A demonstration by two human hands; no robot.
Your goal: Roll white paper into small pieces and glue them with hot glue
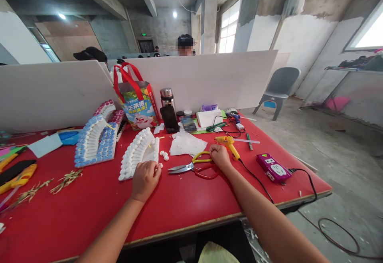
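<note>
My left hand [146, 180] is closed at the lower right edge of a white fan-shaped craft piece [136, 151] covered with rows of small white rounded pieces. A small white piece [160, 166] shows at its fingertips. More loose white pieces [164, 155] lie just beyond. To the right, my right hand [220, 156] is curled, its fingertips turned away from view; whether anything is in them is hidden. It overlaps the handle ends of scissors [191, 166] with yellow and red grips, blades pointing left. Right behind this hand lies a yellow glue gun [230, 145] with a clear glue stick.
Blue and pink fan pieces [97, 139], a gift bag [137, 107], a thermos [166, 95], a phone [170, 118] and white paper sheets [188, 143] stand or lie behind. A purple power strip [273, 168] with a cord is near the right edge. White partition boards [209, 77] border the red table [191, 199].
</note>
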